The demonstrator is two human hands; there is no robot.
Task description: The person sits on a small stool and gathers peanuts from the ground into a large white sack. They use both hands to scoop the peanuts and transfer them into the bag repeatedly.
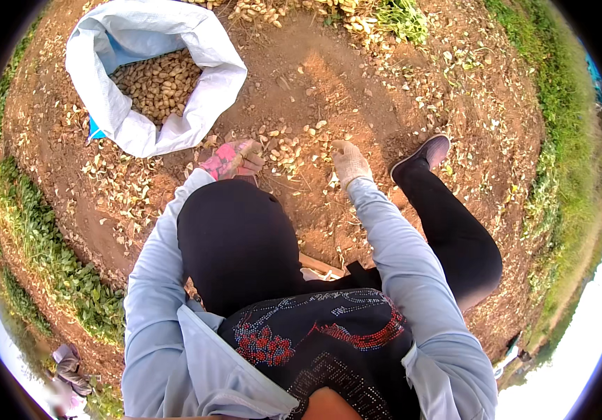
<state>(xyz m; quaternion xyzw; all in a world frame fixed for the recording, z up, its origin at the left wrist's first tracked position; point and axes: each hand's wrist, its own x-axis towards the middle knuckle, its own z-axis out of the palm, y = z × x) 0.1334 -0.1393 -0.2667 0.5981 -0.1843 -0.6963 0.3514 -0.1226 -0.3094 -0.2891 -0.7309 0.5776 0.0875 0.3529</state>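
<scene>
Between my hands a loose heap of unshelled peanuts (286,152) lies on the brown soil. My left hand (234,159), in a pink patterned glove, is at the left of this heap with its fingers curled inward. My right hand (351,163) wears a pale knitted glove and hovers at or on the heap's right side, fingers bent. Whether either hand holds a peanut is hidden by the curled fingers. Beyond my left hand stands a white woven sack (217,100), its rim rolled outward, with many peanuts (159,84) inside.
Pulled peanut plants with pods (364,21) lie at the far edge. My bent knee (238,236) and my shoe (432,149) flank the work area. Dry leaves (117,178) litter the soil. Green crop rows (65,252) run at left, and another person (72,370) is at lower left.
</scene>
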